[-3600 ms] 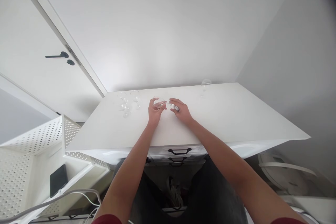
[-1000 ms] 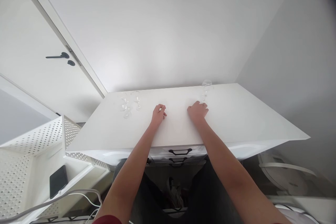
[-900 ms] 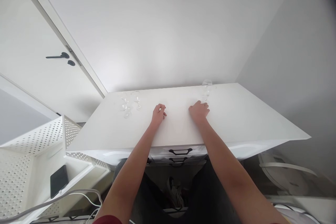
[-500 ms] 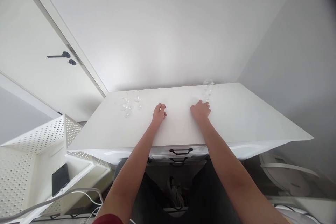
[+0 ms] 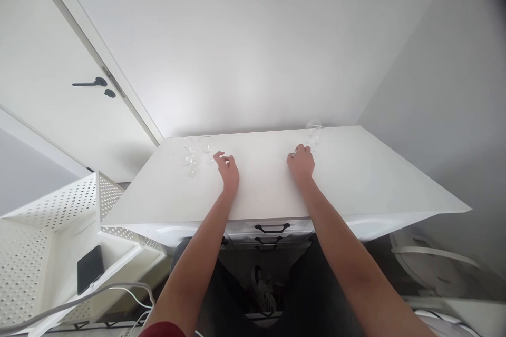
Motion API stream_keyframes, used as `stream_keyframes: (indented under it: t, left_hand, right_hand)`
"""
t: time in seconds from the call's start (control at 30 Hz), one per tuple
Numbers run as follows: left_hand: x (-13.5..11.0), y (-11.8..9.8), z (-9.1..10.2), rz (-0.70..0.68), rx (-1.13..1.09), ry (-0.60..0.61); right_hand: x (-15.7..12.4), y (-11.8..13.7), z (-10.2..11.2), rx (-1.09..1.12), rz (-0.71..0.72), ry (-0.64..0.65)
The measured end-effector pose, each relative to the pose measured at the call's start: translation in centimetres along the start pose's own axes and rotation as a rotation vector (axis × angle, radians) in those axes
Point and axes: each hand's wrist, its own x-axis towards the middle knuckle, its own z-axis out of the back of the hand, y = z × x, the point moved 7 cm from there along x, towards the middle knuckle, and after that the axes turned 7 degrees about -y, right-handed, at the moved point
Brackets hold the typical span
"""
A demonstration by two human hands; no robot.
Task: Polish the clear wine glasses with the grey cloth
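Observation:
My left hand [image 5: 228,171] hovers over or rests on the white cabinet top [image 5: 261,189], its thumb and fingers apart. Just beyond its fingertips stands a clear stemmed glass [image 5: 206,145]. More clear stemmed glasses [image 5: 190,159] are grouped to the left of that one; their outlines are faint against the white. My right hand [image 5: 301,163] has its fingers curled, with a small clear glint between thumb and fingers; what it holds is mostly hidden. Right behind this hand is clear stemmed glassware [image 5: 313,127], its lower part partly covered by the fingers.
The wall [image 5: 253,52] rises directly behind the cabinet. On the left are a door with a black handle [image 5: 90,83] and a white perforated shelf unit [image 5: 71,195] holding a dark tablet-like device [image 5: 90,269]. Drawers with black handles [image 5: 272,228] face me.
My left hand has moved left toward the glasses, and its fingers have spread. My right hand has stayed nearly in place, its fingers curling more, with a clear glint now between them.

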Motion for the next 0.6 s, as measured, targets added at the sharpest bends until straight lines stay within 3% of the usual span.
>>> stream_keyframes:
  t: [0.2, 0.6]
  left_hand:
    - [0.7, 1.2, 1.5, 0.152, -0.049, -0.121]
    - [3.0, 2.7, 2.4, 0.297, -0.470, -0.061]
  right_hand:
    - [-0.8, 1.8, -1.4, 0.017, 0.166, 0.153]
    - [-0.8, 1.7, -1.8, 0.008, 0.172, 0.192]
